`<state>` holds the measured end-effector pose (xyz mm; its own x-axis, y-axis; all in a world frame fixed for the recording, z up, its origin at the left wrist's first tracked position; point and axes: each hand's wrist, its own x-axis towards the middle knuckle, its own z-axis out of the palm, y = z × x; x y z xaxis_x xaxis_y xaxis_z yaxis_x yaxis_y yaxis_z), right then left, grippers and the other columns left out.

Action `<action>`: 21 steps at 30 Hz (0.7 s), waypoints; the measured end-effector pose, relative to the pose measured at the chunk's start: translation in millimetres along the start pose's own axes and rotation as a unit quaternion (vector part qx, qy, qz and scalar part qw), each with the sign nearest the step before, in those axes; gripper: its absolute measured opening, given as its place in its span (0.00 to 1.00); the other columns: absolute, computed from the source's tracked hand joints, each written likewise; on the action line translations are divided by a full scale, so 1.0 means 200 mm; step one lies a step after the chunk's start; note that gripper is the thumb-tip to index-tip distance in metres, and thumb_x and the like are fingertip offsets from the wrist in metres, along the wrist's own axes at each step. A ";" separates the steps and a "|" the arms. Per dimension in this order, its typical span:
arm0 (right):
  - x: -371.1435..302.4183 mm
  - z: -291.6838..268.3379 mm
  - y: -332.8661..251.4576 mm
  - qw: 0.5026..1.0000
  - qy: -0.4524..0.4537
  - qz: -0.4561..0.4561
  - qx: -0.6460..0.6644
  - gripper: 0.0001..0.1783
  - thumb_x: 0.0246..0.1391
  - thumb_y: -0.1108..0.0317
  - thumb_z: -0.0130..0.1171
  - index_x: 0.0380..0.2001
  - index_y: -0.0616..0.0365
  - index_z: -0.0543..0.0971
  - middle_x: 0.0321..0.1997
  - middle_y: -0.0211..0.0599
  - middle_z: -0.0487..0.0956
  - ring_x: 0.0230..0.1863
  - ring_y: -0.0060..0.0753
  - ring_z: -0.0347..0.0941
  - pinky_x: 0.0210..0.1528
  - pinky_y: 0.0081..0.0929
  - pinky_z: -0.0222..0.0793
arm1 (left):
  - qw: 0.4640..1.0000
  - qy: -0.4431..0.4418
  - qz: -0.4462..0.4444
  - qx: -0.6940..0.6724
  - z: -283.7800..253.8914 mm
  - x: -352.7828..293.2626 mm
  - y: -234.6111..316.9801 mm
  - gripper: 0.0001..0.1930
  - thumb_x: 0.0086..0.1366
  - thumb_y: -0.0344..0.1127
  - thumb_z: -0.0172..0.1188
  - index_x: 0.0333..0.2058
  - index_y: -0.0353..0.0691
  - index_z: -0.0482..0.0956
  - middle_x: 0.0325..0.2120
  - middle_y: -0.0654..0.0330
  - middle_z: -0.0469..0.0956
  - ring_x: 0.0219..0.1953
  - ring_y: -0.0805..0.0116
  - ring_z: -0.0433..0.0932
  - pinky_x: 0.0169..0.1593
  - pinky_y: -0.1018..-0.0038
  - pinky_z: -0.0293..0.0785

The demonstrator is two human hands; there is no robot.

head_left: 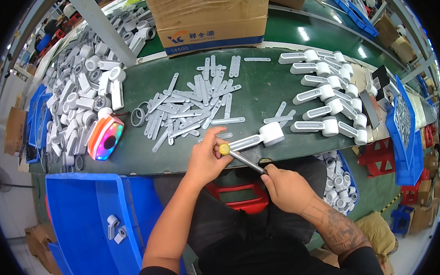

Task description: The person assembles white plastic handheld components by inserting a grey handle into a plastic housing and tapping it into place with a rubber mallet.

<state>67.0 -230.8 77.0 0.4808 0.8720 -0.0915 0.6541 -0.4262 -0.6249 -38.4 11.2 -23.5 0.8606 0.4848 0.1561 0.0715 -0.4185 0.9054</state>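
Note:
In my right hand (288, 187) is the metal handle of a small hammer (246, 162), my fingers wrapped round it. Its yellow round face (224, 149) lies close to the fingers of my left hand (206, 158). That left hand is closed at the handle end of a white round-headed housing (271, 134), which rests at the table's near edge; the fingertips' exact grip is partly hidden by the hammer. Just beyond are loose flat grey strips (198, 101) in a pile, and a single strip (227, 120) lies directly above the housing.
Similar housings (324, 127) stand in rows at the right, and a big heap (78, 100) covers the left. A lit, colourful speaker-like device (105, 138) sits before that heap. Behind stands a cardboard box (209, 18). Blue bins (83, 194) flank the green table (142, 77).

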 end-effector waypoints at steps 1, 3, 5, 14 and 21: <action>0.01 0.01 0.02 1.000 -0.022 0.009 -0.016 0.13 0.78 0.60 0.53 0.47 0.61 0.75 0.32 0.55 0.84 0.34 0.67 0.82 0.36 0.60 0.78 | 1.000 0.001 0.001 0.000 0.00 0.01 0.01 0.41 0.56 0.29 0.84 0.66 0.41 0.71 0.35 0.62 0.88 0.26 0.79 0.72 0.32 0.77 0.73; 0.01 0.01 0.03 0.998 -0.048 0.014 -0.031 0.13 0.78 0.60 0.53 0.48 0.61 0.75 0.31 0.54 0.84 0.34 0.67 0.82 0.36 0.60 0.78 | 0.999 -0.016 -0.045 0.016 -0.01 0.00 0.04 0.40 0.56 0.27 0.82 0.65 0.41 0.71 0.34 0.63 0.87 0.26 0.78 0.73 0.32 0.77 0.73; 0.01 0.00 0.02 0.999 -0.039 0.038 0.003 0.14 0.78 0.60 0.53 0.47 0.62 0.75 0.29 0.55 0.83 0.35 0.68 0.82 0.37 0.61 0.77 | 0.999 -0.008 -0.034 0.009 0.00 0.00 0.02 0.39 0.57 0.28 0.82 0.65 0.42 0.72 0.32 0.62 0.84 0.26 0.74 0.74 0.32 0.74 0.74; -0.06 -0.09 0.12 0.969 0.157 0.084 0.172 0.09 0.68 0.67 0.69 0.45 0.61 0.82 0.26 0.22 0.73 0.29 0.16 0.66 0.33 0.22 0.65 | 0.996 0.058 0.040 0.059 -0.21 -0.03 0.13 0.14 0.67 0.34 0.77 0.49 0.36 0.88 0.30 0.64 0.79 0.28 0.74 0.74 0.34 0.74 0.71; -0.18 -0.07 0.34 0.954 0.185 0.108 0.210 0.06 0.70 0.72 0.64 0.44 0.63 0.80 0.29 0.22 0.74 0.31 0.16 0.66 0.35 0.21 0.63 | 0.846 0.468 -0.133 -0.218 -0.81 0.21 0.12 0.14 0.72 0.38 0.75 0.44 0.34 0.83 0.27 0.66 0.79 0.21 0.79 0.70 0.25 0.77 0.64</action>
<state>101.8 -294.5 48.4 0.8015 0.5976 -0.0220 0.2625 -0.3846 -0.8850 -82.4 144.9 68.7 0.0524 0.9985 -0.0174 -0.1681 0.0260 0.9854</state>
